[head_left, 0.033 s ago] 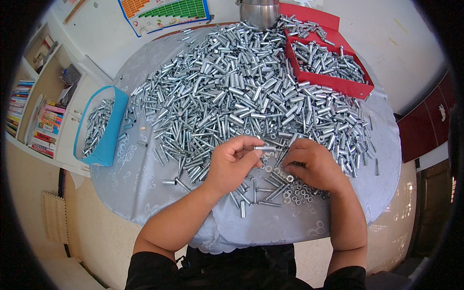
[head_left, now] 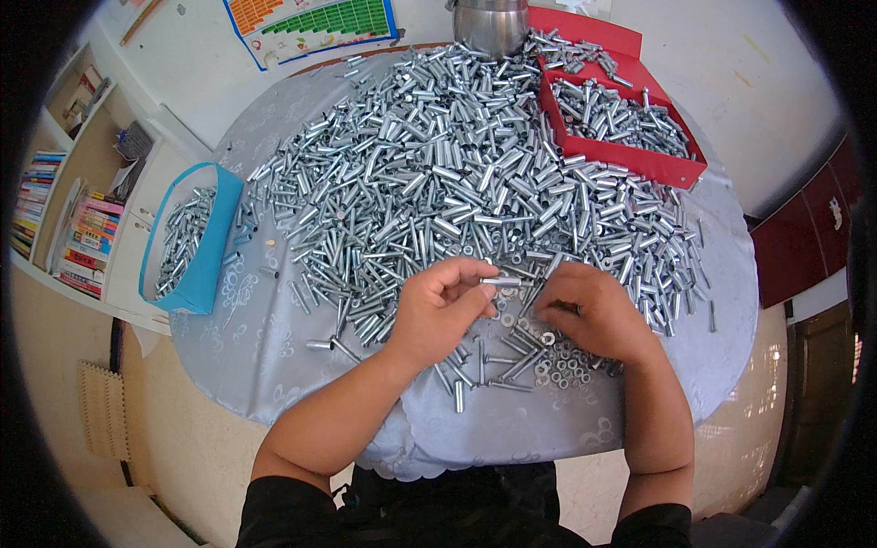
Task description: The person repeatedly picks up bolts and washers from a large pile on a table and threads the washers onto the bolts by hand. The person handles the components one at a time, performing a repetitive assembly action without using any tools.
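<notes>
My left hand (head_left: 440,306) pinches a silvery bolt with a metal sleeve (head_left: 505,281) between thumb and forefinger, its bare end pointing right. Just beyond that end is my right hand (head_left: 596,310), closed with its fingers curled together; whatever lies in them is hidden. Both hands hover at the near side of a big heap of metal bolts and sleeves (head_left: 429,155). Below my right hand lies a small pile of washers and nuts (head_left: 568,367). A single sleeve (head_left: 459,396) and several long bolts lie on the cloth between my forearms.
A blue box (head_left: 228,233) of metal parts stands at the left table edge. At the back right, a red box (head_left: 630,163) holds bolts, with more on its lid. A steel pot (head_left: 491,26) stands at the back. A pale patterned cloth (head_left: 274,365) covers the round table.
</notes>
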